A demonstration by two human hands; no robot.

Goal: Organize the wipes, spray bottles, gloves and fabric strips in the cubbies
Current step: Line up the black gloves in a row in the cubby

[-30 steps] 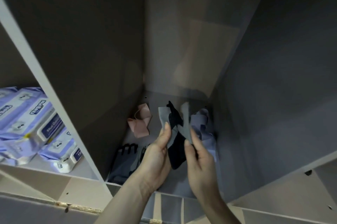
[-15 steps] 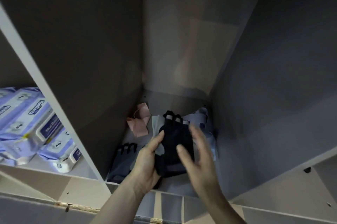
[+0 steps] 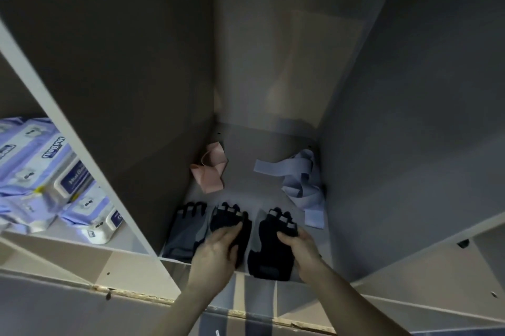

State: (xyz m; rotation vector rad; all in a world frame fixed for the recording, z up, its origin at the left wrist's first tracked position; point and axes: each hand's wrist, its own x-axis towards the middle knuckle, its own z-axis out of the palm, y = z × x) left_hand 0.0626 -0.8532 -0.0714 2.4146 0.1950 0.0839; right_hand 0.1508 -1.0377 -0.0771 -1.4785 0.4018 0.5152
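Three dark fingerless gloves lie side by side at the front of the middle cubby. My left hand [image 3: 217, 249] grips the middle glove [image 3: 228, 219]. My right hand [image 3: 299, 245] grips the right glove [image 3: 269, 246], whose cuff reaches the shelf's front edge. The left glove [image 3: 184, 229], grey with black fingers, lies untouched. Behind them a pink fabric strip [image 3: 210, 171] sits at the back left and a pale blue fabric strip [image 3: 300, 179] lies crumpled at the back right. Packs of wipes [image 3: 41, 171] are stacked in the left cubby.
A white divider panel [image 3: 82, 149] separates the wipes cubby from the middle one. The cubby's grey right wall [image 3: 396, 158] stands close to my right hand. Lower shelf edges [image 3: 273, 303] run beneath my forearms.
The two gloves I held together in the air are now apart and down on the shelf, one under each hand. The blue strip behind them has come into view.
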